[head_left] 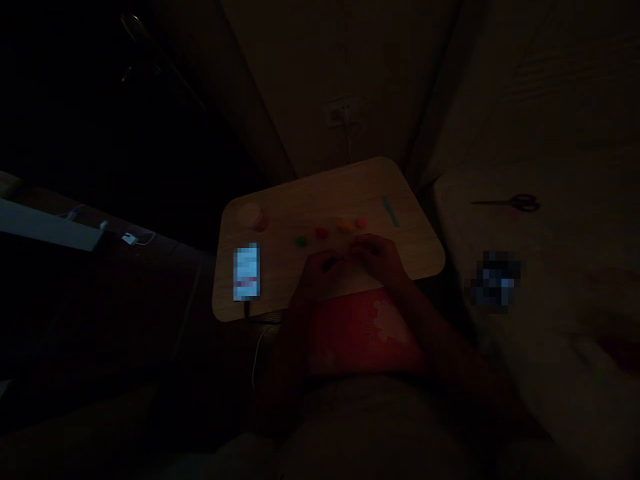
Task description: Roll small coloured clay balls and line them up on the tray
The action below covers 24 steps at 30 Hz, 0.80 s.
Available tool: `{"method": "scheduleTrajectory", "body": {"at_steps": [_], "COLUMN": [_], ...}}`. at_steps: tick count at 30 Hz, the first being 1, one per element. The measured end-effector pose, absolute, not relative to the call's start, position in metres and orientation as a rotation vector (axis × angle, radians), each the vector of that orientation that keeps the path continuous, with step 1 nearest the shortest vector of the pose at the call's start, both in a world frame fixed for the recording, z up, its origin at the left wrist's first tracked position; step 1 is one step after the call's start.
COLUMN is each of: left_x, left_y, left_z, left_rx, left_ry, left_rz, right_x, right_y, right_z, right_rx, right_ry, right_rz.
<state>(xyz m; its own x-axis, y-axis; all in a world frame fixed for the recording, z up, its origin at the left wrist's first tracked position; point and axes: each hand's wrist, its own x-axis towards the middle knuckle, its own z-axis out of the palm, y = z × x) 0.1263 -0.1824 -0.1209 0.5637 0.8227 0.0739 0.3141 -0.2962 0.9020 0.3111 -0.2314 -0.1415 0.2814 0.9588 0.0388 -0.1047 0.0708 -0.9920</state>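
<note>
The scene is very dark. My left hand (320, 270) and my right hand (375, 257) meet over the near edge of a small wooden lap table (400, 260), fingers curled together. A small dark piece shows between the left fingers; I cannot name it. Just beyond the hands lies a row of small lumps: green (301, 241), red (321, 232), orange (345, 227) and pinkish (361, 222). A thin bluish tool (391, 211) lies at the table's far right. A pale round container (250, 215) stands at the far left.
A lit phone (247, 272) lies on the table's left side with a cable running off the near edge. Scissors (515, 203) rest on the bed at right. A red cushion (360, 333) lies in my lap. A wall socket (340, 113) is behind the table.
</note>
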Motion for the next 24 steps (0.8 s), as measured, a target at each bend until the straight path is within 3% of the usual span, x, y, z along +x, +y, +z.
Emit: {"method": "scheduleTrajectory", "body": {"at_steps": [17,24], "left_x": [0.126,0.125], "left_y": [-0.182,-0.181], "left_z": [-0.122,-0.124], "left_rx": [1.864,1.861], "left_ry": [0.933,0.904], "left_rz": [0.659,0.661], "right_x": [0.311,0.311], "right_y": [-0.236,-0.233], "right_z": [-0.129,-0.134], "right_rx": [-1.304,-1.205], "right_ry": [-1.016,-0.962], "right_rz": [0.89,1.024]}}
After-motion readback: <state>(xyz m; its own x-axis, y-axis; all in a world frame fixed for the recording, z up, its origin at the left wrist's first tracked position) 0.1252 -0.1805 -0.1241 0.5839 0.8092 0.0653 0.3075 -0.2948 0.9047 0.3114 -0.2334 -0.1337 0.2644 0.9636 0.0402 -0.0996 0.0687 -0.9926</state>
